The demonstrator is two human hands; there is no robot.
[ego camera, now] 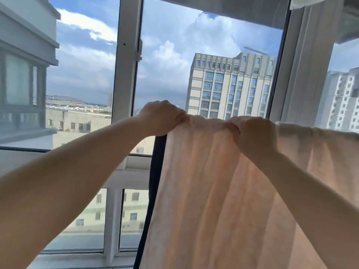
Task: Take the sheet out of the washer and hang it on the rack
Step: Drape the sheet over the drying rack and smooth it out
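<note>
A window frame (pixel 126 55) stands at far left. The left hand (pixel 161 117) is closed on the top left corner of the sheet (pixel 213 191), above a dark strip (pixel 155 181). The right hand (pixel 252 133) is closed on the top edge just beside it. The sheet hangs below both hands, its top edge running rightward. The rack is hidden under the fabric. Spreading leftward is judged unobstructed.

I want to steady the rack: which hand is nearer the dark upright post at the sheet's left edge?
Left. The left hand grips the peach fabric sheet right above the dark upright post; the right hand holds the top edge farther right.
</note>
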